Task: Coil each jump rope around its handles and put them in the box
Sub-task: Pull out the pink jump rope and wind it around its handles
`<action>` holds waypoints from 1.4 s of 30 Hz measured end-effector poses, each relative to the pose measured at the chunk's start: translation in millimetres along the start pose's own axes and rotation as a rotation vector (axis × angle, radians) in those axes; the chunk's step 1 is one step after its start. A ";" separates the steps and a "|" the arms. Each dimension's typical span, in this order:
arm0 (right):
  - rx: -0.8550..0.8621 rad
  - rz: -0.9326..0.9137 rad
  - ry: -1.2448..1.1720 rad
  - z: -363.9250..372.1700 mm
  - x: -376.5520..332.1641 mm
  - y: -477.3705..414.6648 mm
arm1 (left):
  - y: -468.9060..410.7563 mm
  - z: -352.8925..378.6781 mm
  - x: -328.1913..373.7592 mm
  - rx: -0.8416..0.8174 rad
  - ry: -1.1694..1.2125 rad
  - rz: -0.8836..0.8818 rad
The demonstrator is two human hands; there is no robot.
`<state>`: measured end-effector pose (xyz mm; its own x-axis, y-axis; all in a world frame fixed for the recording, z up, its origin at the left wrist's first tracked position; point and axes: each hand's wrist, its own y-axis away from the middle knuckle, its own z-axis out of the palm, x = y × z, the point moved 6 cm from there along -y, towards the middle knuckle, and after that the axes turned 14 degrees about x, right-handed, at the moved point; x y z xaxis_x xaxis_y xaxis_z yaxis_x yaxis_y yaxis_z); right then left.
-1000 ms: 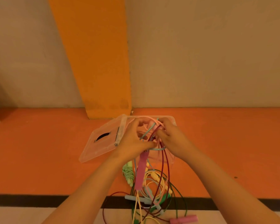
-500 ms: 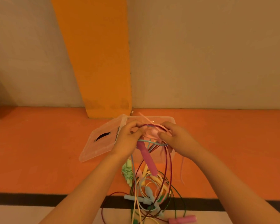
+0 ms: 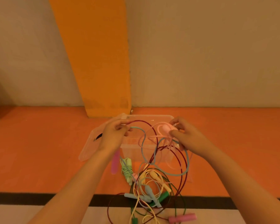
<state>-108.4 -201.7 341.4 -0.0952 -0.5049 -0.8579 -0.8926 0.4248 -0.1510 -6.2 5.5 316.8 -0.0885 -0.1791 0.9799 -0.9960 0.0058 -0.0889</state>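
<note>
1. At centre left of the frame, a clear lid [image 3: 91,147] is lying just beside the box's left side.
2. The left hand [image 3: 113,136] is hovering over the box's left end, its curled fingers pinching the dark red rope [image 3: 141,121] and the light blue rope [image 3: 137,128].
3. The clear box [image 3: 152,117] is sitting open at centre on the orange surface [image 3: 39,151].
4. Below it, a coiled green jump rope [image 3: 127,168] is lying beside a loose tangle of ropes [image 3: 149,183].
5. Right of centre, the right hand [image 3: 187,138] is pinching a pale pink handle [image 3: 166,128] between thumb and fingers, its pink rope [image 3: 153,136] looping over the box.
</note>
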 end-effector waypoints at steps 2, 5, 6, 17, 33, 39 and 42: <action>0.039 0.003 -0.031 -1.2 1.4 -1.2 | 4.3 7.2 -1.4 -0.047 -0.005 -0.022; 0.080 0.015 -0.131 -2.6 -0.6 -1.9 | 12.2 20.7 0.1 -0.125 -0.086 0.006; 0.086 0.022 -0.164 -1.8 -1.7 -2.1 | 14.7 24.5 1.7 -0.140 -0.123 0.031; 0.036 -0.011 -0.395 9.0 -12.1 -5.4 | 40.7 53.9 24.6 -0.294 0.005 0.180; -0.081 -0.102 -0.189 11.9 -14.9 -9.1 | 26.8 34.2 29.1 -0.108 0.135 0.118; 0.088 -0.183 -0.037 3.0 -21.2 -12.0 | 29.2 35.8 24.3 -0.167 0.037 0.094; -0.014 -0.170 -0.027 11.3 -22.4 -8.7 | 23.3 30.3 22.0 -0.083 -0.096 0.149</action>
<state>-93.5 -185.6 356.3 0.0691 -0.5483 -0.8334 -0.9010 0.3243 -0.2881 -31.0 -28.1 330.8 -0.2374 -0.2629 0.9352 -0.9698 0.1193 -0.2126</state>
